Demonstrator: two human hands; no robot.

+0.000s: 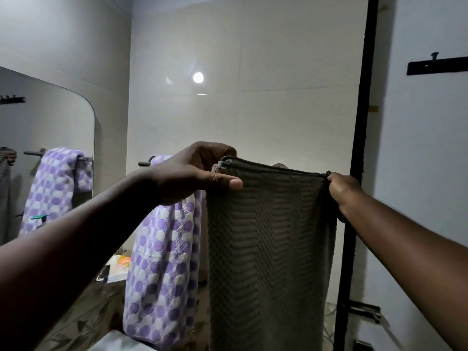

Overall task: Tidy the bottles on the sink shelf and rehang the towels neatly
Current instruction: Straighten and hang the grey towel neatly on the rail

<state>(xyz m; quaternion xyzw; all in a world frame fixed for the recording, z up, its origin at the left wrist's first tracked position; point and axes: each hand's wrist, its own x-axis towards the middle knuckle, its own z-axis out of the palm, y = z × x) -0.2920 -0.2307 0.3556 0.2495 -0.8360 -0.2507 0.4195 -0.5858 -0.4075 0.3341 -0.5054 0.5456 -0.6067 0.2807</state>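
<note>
Both bare hands are holding up a grey-brown terry towel with a woven zigzag pattern [271, 236] in front of the pale tiled wall [253, 72]. The left hand [192, 171] is pinching the towel's upper corner at 9 o'clock from the cloth's middle, thumb lying along the front and fingers [215, 153] curling over the top edge. The right hand [342, 188] is gripping the opposite upper corner at about 2 o'clock, its fingers closed tight on the hem. The top edge is stretching nearly level between them, and the cloth is hanging straight down and out of view at 6 o'clock.

Just beside it, toward 8 o'clock, a purple-and-white dotted towel [162, 269] is draping over a dark metal towel bar [145, 162], partly behind the left forearm. At far 9 o'clock a round-cornered wall mirror [50, 117] is reflecting that dotted towel.
</note>
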